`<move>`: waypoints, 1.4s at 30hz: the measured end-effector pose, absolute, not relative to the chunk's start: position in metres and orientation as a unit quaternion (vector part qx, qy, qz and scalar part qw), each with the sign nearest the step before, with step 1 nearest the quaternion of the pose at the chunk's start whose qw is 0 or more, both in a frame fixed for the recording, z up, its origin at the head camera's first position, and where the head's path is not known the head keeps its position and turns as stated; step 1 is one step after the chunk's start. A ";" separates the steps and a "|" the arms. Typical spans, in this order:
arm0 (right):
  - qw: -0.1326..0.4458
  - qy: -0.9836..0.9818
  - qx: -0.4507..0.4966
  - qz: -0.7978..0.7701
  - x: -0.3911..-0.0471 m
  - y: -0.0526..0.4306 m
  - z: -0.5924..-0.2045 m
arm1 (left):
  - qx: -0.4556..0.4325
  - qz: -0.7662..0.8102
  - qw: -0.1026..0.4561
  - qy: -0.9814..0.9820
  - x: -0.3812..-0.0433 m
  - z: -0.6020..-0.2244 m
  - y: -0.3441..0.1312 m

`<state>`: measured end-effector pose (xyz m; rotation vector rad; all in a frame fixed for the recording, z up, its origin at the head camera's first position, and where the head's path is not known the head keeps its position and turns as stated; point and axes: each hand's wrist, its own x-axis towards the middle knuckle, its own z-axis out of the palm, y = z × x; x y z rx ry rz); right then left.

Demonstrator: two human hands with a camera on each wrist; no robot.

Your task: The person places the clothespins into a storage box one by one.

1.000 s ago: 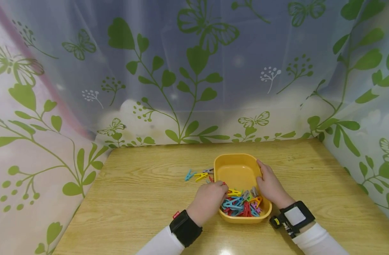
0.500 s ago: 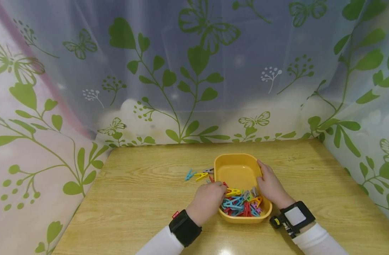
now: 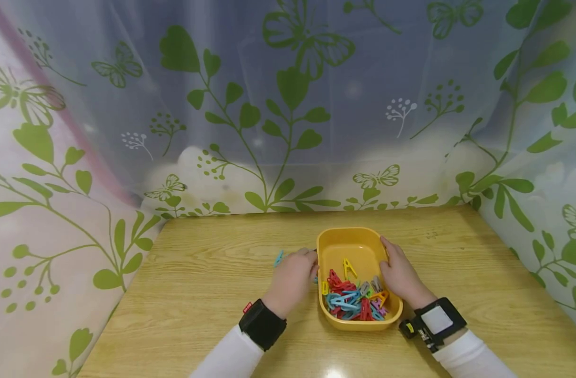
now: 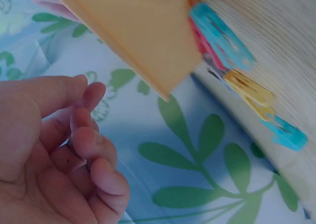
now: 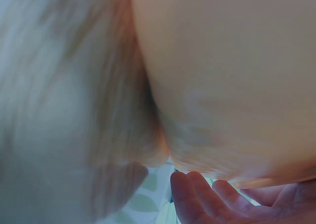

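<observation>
A yellow plastic tub [image 3: 335,254] stands on the table, its near half heaped with several plastic clothespins [image 3: 346,301] in red, blue, grey and other colours. One yellow clothespin [image 3: 349,269] lies apart toward the tub's middle. My right hand [image 3: 403,275] grips the tub's right wall, thumb at the rim and fingers outside. My left hand [image 3: 292,278] is just left of the tub; its loosely curled fingers hold nothing in the left wrist view. Beyond it lie loose clothespins: teal [image 4: 222,36], yellow [image 4: 250,91] and blue [image 4: 286,132], plus partly hidden red and grey ones.
The wooden table [image 3: 202,294] reaches back to a curtain [image 3: 221,131] printed with green leaves and butterflies, which also hangs at both sides. A black strap [image 3: 263,324] circles the left wrist, and a camera mount [image 3: 436,323] the right.
My left hand has released the yellow clothespin inside the tub and moved left, out over the loose clothespins. My right hand and the tub stay put.
</observation>
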<state>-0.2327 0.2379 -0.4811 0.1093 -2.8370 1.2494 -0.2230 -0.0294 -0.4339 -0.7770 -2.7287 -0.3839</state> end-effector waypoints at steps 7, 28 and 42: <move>0.025 -0.916 0.038 0.400 -0.233 0.238 -0.481 | -0.226 -0.117 0.139 -0.957 -0.239 -0.444 -0.047; 0.023 -0.917 0.036 0.396 -0.231 0.237 -0.480 | -0.237 -0.082 0.056 -0.967 -0.253 -0.473 -0.060; 0.027 -0.916 0.038 0.399 -0.232 0.238 -0.482 | -0.243 -0.059 0.053 -0.967 -0.252 -0.477 -0.057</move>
